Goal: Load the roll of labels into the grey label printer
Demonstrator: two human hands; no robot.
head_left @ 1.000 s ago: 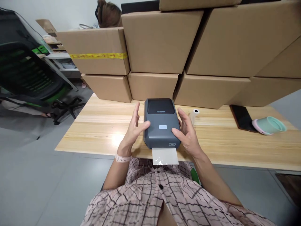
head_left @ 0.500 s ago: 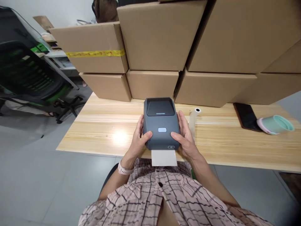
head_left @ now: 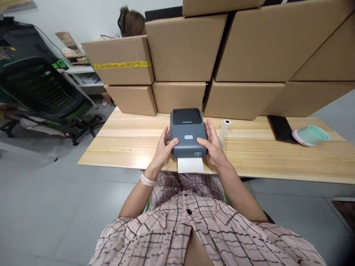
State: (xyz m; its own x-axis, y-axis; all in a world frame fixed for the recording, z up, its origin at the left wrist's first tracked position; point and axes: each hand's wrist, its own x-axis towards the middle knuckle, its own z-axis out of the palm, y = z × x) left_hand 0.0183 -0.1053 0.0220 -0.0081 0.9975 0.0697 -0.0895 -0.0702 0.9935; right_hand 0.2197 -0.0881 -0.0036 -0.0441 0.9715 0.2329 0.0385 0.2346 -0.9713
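Note:
A dark grey label printer (head_left: pixel 188 129) is near the front edge of the wooden table (head_left: pixel 124 144), held between both hands. White label paper (head_left: pixel 190 165) sticks out of its front and reaches past the table edge. My left hand (head_left: pixel 163 149) grips the printer's left side, thumb on its top front corner. On the other side, my right hand (head_left: pixel 213 146) grips it the same way, thumb on top and fingers along the side. The printer's underside is hidden. Just right of my right hand lies a pale roll (head_left: pixel 223 133) with a dark hole in its end.
Stacked cardboard boxes (head_left: pixel 191 48) line the table's back. A dark phone (head_left: pixel 281 128) and a mint-green cup (head_left: pixel 312 135) lie at the right. Left of the table stands a black chair (head_left: pixel 47 88). A person's head (head_left: pixel 131 23) shows behind the boxes.
The camera view has shifted, so the printer, table and hands appear higher and slightly smaller. Both hands keep their hold on the printer.

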